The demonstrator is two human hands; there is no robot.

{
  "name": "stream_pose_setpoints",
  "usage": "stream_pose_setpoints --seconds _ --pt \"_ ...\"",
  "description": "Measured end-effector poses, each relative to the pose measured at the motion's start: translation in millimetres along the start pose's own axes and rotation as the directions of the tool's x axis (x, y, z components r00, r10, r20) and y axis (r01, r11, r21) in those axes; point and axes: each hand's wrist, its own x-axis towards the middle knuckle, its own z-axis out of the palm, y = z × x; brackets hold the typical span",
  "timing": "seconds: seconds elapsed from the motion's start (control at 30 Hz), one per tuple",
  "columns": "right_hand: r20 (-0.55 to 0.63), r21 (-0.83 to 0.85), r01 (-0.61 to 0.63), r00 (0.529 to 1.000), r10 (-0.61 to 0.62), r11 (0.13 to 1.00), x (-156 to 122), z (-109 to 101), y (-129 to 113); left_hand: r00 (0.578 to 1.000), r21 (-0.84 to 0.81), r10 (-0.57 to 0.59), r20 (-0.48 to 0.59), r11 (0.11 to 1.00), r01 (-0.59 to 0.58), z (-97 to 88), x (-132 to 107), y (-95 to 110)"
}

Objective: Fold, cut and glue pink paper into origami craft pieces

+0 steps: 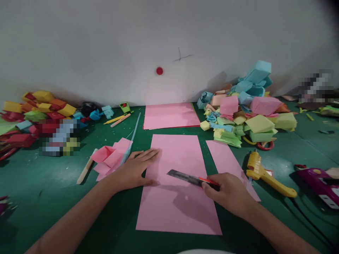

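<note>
A long pink paper sheet lies flat on the green table in front of me. My left hand rests on its left edge, fingers stretched out and thumb apart. In my right hand is a utility knife, gripped by its handle with the blade pointing left above the sheet. A narrower pink paper strip lies to the right, partly behind my right hand. Beside my left hand are a folded pink paper piece and a translucent bluish ruler-like strip.
A stack of pink paper lies against the wall. Folded paper pieces are heaped at right and left. A yellow glue gun with a cord and a purple power strip lie at right; a wooden stick lies at left.
</note>
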Motion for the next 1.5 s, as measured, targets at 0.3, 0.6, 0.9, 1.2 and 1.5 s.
stream_pose_setpoints --seconds 0.3,0.6,0.9,1.2,1.5 --pt "0.118 0.676 -0.076 0.993 -0.006 0.733 0 2 18 1.000 0.015 -0.010 -0.004 1.000 0.010 0.0 0 0" --pt "-0.023 0.687 0.135 0.986 -0.165 0.713 -3 -6 20 1.000 -0.001 -0.010 0.002 1.000 0.010 -2.0 0 0" --pt "0.029 0.636 0.181 0.966 -0.257 0.750 1 -3 34 1.000 -0.004 -0.009 -0.008 1.000 0.009 -3.1 0 1" --pt "-0.100 0.841 0.147 0.988 -0.117 0.521 14 -4 39 1.000 0.001 -0.005 -0.004 1.000 0.005 -3.3 1 1" --pt "-0.270 0.382 -0.037 0.951 0.150 0.923 17 -18 50 1.000 -0.021 -0.028 0.013 0.999 0.028 -4.2 1 3"
